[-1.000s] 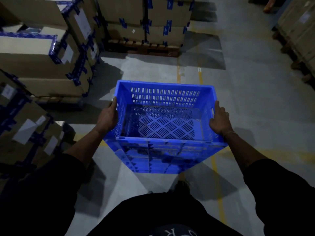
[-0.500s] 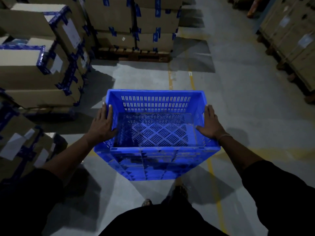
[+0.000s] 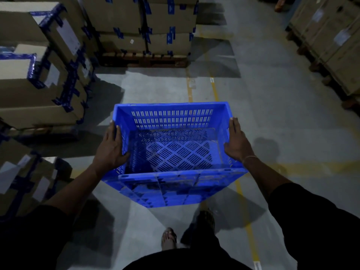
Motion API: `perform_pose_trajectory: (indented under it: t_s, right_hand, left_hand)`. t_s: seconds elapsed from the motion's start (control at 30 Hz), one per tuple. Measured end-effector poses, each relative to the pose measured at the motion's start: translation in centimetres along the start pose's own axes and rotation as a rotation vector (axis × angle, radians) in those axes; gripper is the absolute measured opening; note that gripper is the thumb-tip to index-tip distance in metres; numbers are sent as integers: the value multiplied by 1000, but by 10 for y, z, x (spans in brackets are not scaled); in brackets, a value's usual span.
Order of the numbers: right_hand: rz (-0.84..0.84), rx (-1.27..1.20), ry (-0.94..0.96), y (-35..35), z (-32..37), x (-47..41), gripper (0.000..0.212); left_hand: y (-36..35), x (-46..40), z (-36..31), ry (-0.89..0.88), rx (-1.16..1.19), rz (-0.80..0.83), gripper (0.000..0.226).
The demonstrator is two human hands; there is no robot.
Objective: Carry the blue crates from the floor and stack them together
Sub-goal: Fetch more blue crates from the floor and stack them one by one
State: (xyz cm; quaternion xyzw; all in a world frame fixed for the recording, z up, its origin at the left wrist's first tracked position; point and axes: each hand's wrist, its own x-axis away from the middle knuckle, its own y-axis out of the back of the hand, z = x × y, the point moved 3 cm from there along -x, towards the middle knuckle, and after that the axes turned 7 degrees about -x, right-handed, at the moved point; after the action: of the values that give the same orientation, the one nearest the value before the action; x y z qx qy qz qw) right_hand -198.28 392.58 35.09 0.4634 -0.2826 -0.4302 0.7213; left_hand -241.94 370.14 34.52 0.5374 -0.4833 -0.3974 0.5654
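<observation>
The room is dark, and the boxes (image 3: 48, 78) at the left are cut off. The crate (image 3: 171, 151) is up off the floor (image 3: 272, 117), in front of the person. The left hand (image 3: 111, 149) and right hand (image 3: 236, 143) press flat on its sides, fingers straight, thumbs inside.

Dim warehouse light for you, brighter patch on the floor (image 3: 155, 88), hard shadows beside the boxes (image 3: 39, 90), dark corners, wide-angle bending at edges, slight softness.
</observation>
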Motion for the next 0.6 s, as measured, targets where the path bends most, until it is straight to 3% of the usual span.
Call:
perform_pose_trajectory:
  t_s: [0.3, 0.5, 0.6]
  right_hand:
    - [61, 3, 8, 8, 9, 12, 108]
    - [97, -24, -19, 7, 12, 47, 104]
    - [118, -108, -87, 9, 15, 70, 94]
  left_hand:
    - [4, 10, -4, 32, -53, 31, 129]
    - [5, 29, -26, 9, -41, 31, 120]
    - [5, 38, -49, -28, 71, -8, 114]
